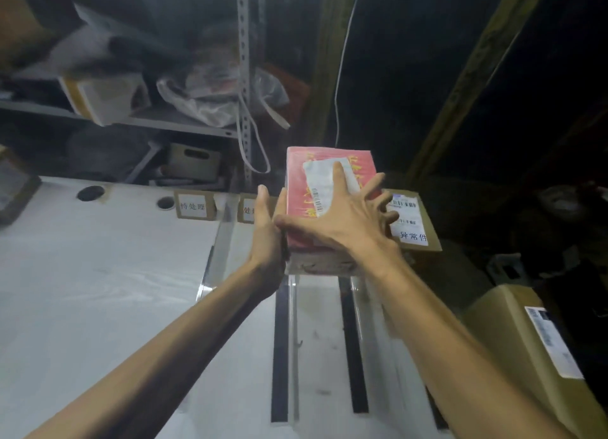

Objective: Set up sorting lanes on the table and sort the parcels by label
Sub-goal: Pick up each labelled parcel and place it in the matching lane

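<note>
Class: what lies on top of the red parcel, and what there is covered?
A white label with a barcode is stuck on the red parcel. The right hand lies spread across both, hiding part of the label and part of the yellow print.

We log a red parcel (pixel 296 178), glossy plastic-wrapped, paper label (pixel 324 172); a smooth white table (pixel 98 274); matt cardboard box (pixel 506 333).
</note>
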`<state>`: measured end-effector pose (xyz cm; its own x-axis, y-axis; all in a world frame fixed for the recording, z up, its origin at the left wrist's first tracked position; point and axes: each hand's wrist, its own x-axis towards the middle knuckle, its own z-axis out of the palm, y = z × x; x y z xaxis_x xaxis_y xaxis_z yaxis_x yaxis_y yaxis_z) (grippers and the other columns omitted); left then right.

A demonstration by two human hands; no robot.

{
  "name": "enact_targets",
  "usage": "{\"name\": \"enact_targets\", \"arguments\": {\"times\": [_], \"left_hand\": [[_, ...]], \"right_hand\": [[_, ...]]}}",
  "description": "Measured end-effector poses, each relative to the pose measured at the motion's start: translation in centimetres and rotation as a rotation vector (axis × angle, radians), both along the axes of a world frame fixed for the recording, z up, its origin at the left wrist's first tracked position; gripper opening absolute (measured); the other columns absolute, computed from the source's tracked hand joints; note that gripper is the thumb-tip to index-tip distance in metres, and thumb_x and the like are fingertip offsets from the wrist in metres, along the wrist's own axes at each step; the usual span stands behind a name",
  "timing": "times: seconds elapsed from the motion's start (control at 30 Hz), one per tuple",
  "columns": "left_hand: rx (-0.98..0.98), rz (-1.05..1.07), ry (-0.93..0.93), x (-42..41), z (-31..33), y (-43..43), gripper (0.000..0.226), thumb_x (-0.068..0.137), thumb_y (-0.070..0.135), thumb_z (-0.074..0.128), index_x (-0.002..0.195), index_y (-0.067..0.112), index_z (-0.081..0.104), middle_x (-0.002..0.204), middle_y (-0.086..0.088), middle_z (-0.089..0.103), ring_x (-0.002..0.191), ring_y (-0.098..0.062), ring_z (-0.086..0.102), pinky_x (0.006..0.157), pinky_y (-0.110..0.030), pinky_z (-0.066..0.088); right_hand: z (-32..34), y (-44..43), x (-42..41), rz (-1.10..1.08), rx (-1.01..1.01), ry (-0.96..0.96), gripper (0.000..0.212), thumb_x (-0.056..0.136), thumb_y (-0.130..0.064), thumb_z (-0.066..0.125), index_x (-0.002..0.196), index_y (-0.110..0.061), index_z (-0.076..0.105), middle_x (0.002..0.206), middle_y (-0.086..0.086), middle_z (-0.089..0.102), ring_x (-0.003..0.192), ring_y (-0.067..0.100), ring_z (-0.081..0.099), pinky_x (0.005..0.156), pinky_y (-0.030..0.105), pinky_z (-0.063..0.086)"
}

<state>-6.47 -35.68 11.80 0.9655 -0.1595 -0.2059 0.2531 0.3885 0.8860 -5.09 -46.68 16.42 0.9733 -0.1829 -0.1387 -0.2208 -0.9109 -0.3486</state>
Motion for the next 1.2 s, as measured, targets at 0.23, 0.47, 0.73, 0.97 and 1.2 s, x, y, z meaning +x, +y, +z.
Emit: {"name": "enact_targets", "arguments": {"times": [0.23, 0.47, 0.73, 0.97, 1.2], "left_hand": [[0.114, -0.043, 0.086, 1.7, -1.3, -2.4, 0.076, 0.094, 0.069, 0.004, 0.141, 0.030, 0.049, 0.127, -0.004, 0.067, 0.115, -0.023, 0.064, 0.082, -0.031, 0.056], [0.129, -0.170, 0.134, 4.7, -1.9, -1.5, 0.071, 0.093, 0.068, 0.002, 0.145, 0.037, 0.038, 0.141, -0.005, 0.055, 0.122, -0.023, 0.057, 0.092, -0.037, 0.053], [0.230, -0.314, 0.176, 7.9, -2.7, -0.4, 0.075, 0.087, 0.074, -0.004, 0.150, 0.044, 0.026, 0.147, -0.007, 0.047, 0.122, -0.023, 0.055, 0.093, -0.051, 0.043], [0.206, -0.338, 0.174, 9.1, -3.4, -1.1, 0.075, 0.080, 0.084, -0.002, 0.140, 0.058, 0.033, 0.154, -0.005, 0.038, 0.140, -0.040, 0.034, 0.103, -0.079, 0.021], [0.333, -0.362, 0.224, 9.3, -4.4, -0.6, 0.083, 0.081, 0.083, -0.002, 0.148, 0.045, 0.030, 0.154, -0.010, 0.038, 0.140, -0.041, 0.035, 0.103, -0.076, 0.026]], "right_hand": [[-2.4, -2.1, 3.1, -0.018, -0.010, 0.040, 0.121, 0.067, -0.081, 0.067, 0.156, -0.041, -0.003, 0.163, 0.020, -0.018, 0.145, 0.054, 0.008, 0.113, 0.066, 0.019], [-4.4, -2.0, 6.2, -0.065, -0.004, 0.067, 0.105, 0.069, -0.079, 0.066, 0.153, -0.040, 0.016, 0.161, 0.013, -0.002, 0.139, 0.051, 0.017, 0.111, 0.063, 0.024], [-6.4, -2.2, 8.5, -0.138, 0.045, 0.052, 0.104, 0.065, -0.078, 0.069, 0.150, -0.038, 0.025, 0.158, 0.010, 0.009, 0.138, 0.048, 0.021, 0.110, 0.062, 0.029], [-5.2, -2.5, 9.6, -0.098, -0.075, 0.004, 0.103, 0.066, -0.075, 0.071, 0.151, -0.040, 0.025, 0.158, 0.010, 0.010, 0.136, 0.048, 0.023, 0.110, 0.058, 0.025], [-9.0, -2.4, 9.3, -0.122, 0.024, 0.063, 0.108, 0.061, -0.084, 0.068, 0.150, -0.039, 0.027, 0.158, 0.009, 0.010, 0.135, 0.047, 0.026, 0.110, 0.055, 0.028]]}}
